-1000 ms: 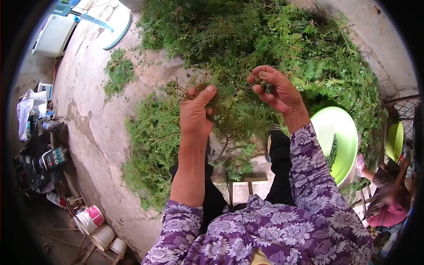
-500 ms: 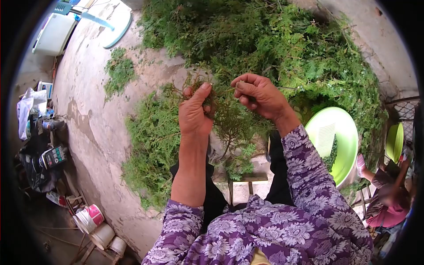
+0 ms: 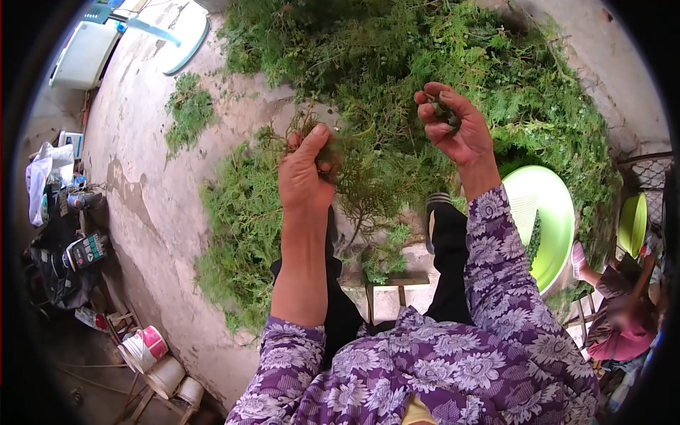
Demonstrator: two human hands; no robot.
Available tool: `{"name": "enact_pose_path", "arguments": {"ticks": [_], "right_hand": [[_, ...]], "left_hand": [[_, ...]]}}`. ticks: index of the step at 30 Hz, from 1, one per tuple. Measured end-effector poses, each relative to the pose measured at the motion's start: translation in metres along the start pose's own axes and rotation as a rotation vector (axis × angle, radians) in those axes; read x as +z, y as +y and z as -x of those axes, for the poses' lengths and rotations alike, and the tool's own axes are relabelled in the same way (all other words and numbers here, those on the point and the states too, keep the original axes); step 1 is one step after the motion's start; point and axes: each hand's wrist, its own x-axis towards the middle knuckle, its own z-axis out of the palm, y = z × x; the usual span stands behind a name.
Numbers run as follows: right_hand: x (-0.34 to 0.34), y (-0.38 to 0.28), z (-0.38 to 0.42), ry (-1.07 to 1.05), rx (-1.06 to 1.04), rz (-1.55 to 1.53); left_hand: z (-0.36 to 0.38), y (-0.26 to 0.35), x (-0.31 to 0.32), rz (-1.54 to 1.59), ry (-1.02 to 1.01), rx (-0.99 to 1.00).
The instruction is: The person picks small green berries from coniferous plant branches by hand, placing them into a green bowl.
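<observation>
My left hand (image 3: 304,170) is closed, thumb uppermost, around an evergreen branch (image 3: 363,202) whose thin twigs hang down to the right of it. Raised to the right, my right hand (image 3: 464,134) has its palm turned up and its fingers curled over several small green seed cones (image 3: 444,113). Below that hand stands a light green plastic basin (image 3: 556,237). Inside it lie more green cones (image 3: 534,244) and a ribbed, pale patch.
Cut evergreen branches (image 3: 397,49) cover the floor ahead and to the right; another heap (image 3: 237,241) lies on the left. Buckets (image 3: 145,347) stand at lower left, and a fan's round base (image 3: 191,42) at upper left. A person (image 3: 627,312) sits at far right near a second green basin (image 3: 632,225).
My right hand has moved away from the branch, up and to the right, and turned so the green cones in it show. My left hand has shifted slightly left, still gripping the branch.
</observation>
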Motion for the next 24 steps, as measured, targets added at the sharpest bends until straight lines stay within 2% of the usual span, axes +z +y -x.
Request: {"name": "enact_pose_path", "arguments": {"ticks": [5,7,8,10,11,13,15,17,20,24], "right_hand": [[-0.016,-0.004,-0.008,-0.146,0.091,-0.047],[-0.018,-0.003,-0.007,-0.148,0.084,-0.014],[-0.017,-0.003,-0.006,-0.147,0.078,0.019],[-0.012,-0.002,-0.004,-0.144,0.043,0.042],[-0.010,-0.002,-0.003,-0.140,0.008,0.065],[-0.011,-0.004,-0.003,-0.176,-0.009,0.069],[-0.012,-0.006,-0.002,-0.210,-0.028,0.071],[-0.011,-0.008,0.000,-0.281,-0.050,0.046],[-0.003,-0.008,0.006,-0.219,-0.072,0.191],[0.005,-0.003,0.007,-0.108,-0.031,0.370]], "left_hand": [[0.003,0.001,0.005,-0.055,0.017,0.040],[0.004,0.002,0.005,-0.023,-0.124,0.057],[0.003,-0.001,0.006,-0.023,-0.125,0.058],[0.003,-0.012,0.010,-0.197,-0.271,0.170],[0.005,-0.014,0.014,-0.196,-0.271,0.172],[0.013,-0.016,0.023,-0.583,-0.261,0.230],[0.010,-0.024,0.023,-0.593,-0.271,0.208],[0.003,-0.033,0.018,-0.624,-0.447,0.274],[0.003,-0.036,0.016,-0.747,-0.508,0.249],[0.009,-0.038,0.020,-0.694,-0.519,0.145]]}}
